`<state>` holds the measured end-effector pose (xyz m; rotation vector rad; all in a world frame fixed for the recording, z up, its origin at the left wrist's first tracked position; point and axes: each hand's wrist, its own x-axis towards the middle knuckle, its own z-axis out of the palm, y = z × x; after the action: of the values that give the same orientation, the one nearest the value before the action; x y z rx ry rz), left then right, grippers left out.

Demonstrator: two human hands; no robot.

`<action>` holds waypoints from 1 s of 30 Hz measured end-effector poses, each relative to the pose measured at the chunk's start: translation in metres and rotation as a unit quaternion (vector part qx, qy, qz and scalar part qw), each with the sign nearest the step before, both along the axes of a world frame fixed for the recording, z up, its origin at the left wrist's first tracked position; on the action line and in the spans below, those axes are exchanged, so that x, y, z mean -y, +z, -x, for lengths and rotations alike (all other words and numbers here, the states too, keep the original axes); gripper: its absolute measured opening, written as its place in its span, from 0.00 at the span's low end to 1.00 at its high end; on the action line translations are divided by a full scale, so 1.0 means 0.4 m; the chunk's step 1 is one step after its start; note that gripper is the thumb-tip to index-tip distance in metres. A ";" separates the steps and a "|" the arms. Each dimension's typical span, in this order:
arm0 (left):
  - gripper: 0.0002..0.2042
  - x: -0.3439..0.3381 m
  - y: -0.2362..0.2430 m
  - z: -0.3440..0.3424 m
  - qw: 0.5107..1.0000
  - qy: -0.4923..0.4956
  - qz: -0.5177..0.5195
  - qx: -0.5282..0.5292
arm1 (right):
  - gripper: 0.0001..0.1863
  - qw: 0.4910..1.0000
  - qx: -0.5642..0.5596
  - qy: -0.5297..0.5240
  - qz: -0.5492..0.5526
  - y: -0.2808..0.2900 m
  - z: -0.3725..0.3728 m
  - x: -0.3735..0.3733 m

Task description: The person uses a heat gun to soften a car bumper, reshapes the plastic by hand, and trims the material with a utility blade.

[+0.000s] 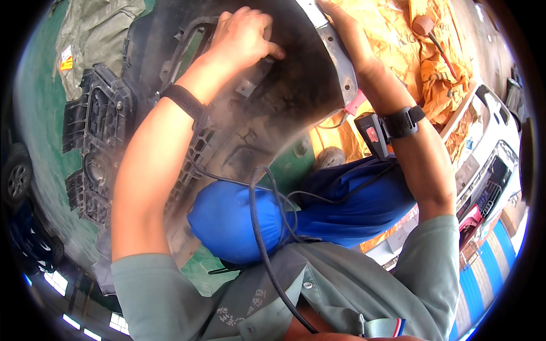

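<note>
– Pictured at top centre?
– A large, curved, dark panel (301, 65), dusty in places, just beyond blue-clad knees (239, 219) and edged at right by a pale metal strip (335, 57) with holes.
– And over the panel's dark face?
– The left hand (242, 34), with partly curled fingers and thumb spread apart; impossible to tell whether gripping anything.
– To the right?
– The right hand (348, 25), along the strip's outer side, cut off by the view's top; impossible to tell how far closed, or on what.
– Around the scene?
– Black grille parts (102, 108) at left; at right, a mallet (424, 25) on crumpled orange sheeting (392, 40).
</note>
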<state>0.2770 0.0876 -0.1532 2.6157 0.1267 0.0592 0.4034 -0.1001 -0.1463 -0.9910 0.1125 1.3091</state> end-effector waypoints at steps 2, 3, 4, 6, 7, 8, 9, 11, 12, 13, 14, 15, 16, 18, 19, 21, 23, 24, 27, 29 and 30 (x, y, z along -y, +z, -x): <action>0.21 0.002 -0.003 0.002 1.000 0.000 -0.005 0.006 | 0.26 1.000 -0.012 -0.007 -0.002 0.000 -0.001 0.005; 0.21 0.007 -0.003 0.004 1.000 0.001 -0.001 0.007 | 0.26 1.000 -0.011 -0.016 0.009 0.008 0.002 0.007; 0.21 0.010 -0.003 0.006 1.000 -0.001 -0.009 0.013 | 0.26 0.999 -0.011 -0.025 0.021 0.016 0.007 0.009; 0.21 0.016 -0.001 0.009 1.000 -0.004 -0.014 0.023 | 0.27 0.999 0.023 -0.037 0.026 0.028 0.022 0.005; 0.21 0.016 0.001 0.011 1.000 -0.003 -0.012 0.015 | 0.28 0.997 0.056 -0.050 0.028 0.036 0.026 0.008; 0.22 0.020 0.002 0.011 1.000 -0.002 -0.011 0.007 | 0.28 0.996 0.060 -0.050 0.031 0.052 0.025 0.020; 0.22 0.017 0.004 0.010 1.000 -0.001 -0.012 0.010 | 0.29 0.997 0.045 -0.007 0.065 0.075 0.020 0.023; 0.22 0.015 0.003 0.009 1.000 0.004 -0.015 0.005 | 0.34 0.992 -0.041 0.066 0.096 0.085 0.009 0.021; 0.22 0.015 0.007 0.010 1.000 0.005 -0.017 0.007 | 0.34 0.993 -0.038 0.067 0.094 0.105 0.020 0.019; 0.22 0.014 0.009 0.012 1.000 0.008 -0.020 -0.003 | 0.30 0.991 0.074 0.059 0.098 0.132 0.044 0.014; 0.22 0.012 0.010 0.015 1.000 0.012 -0.023 -0.013 | 0.27 0.976 0.185 0.050 0.101 0.148 0.058 0.009; 0.22 0.016 0.012 0.013 1.000 0.010 -0.024 -0.009 | 0.27 0.976 0.188 0.047 0.100 0.138 0.051 0.015; 0.22 0.021 0.016 0.009 1.000 0.009 -0.024 -0.001 | 0.28 0.960 0.259 0.063 0.082 0.119 0.039 0.024; 0.22 0.024 0.018 0.010 1.000 0.010 -0.024 0.006 | 0.29 0.939 0.328 0.080 0.064 0.115 0.035 0.030; 0.22 0.022 0.017 0.015 0.999 0.011 -0.028 0.013 | 0.29 0.931 0.340 0.099 0.090 0.129 0.042 0.024; 0.22 0.023 0.017 0.023 0.999 0.014 -0.027 0.019 | 0.29 0.921 0.350 0.121 0.120 0.143 0.047 0.021; 0.22 0.024 0.021 0.023 1.000 0.012 -0.026 0.009 | 0.30 0.859 0.457 0.150 0.177 0.142 0.045 0.026; 0.22 0.027 0.034 0.019 1.000 0.013 -0.024 0.010 | 0.30 0.858 0.457 0.152 0.179 0.143 0.046 0.031; 0.22 0.038 0.054 0.010 0.999 0.005 -0.047 -0.015 | 0.29 0.846 0.479 0.135 0.192 0.165 0.064 0.047; 0.22 0.029 0.038 0.023 0.998 0.009 -0.061 0.009 | 0.27 0.804 0.448 0.173 0.352 0.206 0.101 0.047; 0.22 0.028 0.033 0.031 0.998 0.012 -0.058 0.007 | 0.27 0.803 0.447 0.177 0.353 0.203 0.119 0.066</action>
<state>0.2648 0.0766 -0.1401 2.7296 0.1544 0.0951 0.3560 -0.1263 -0.0652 -2.2832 -0.3595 0.9880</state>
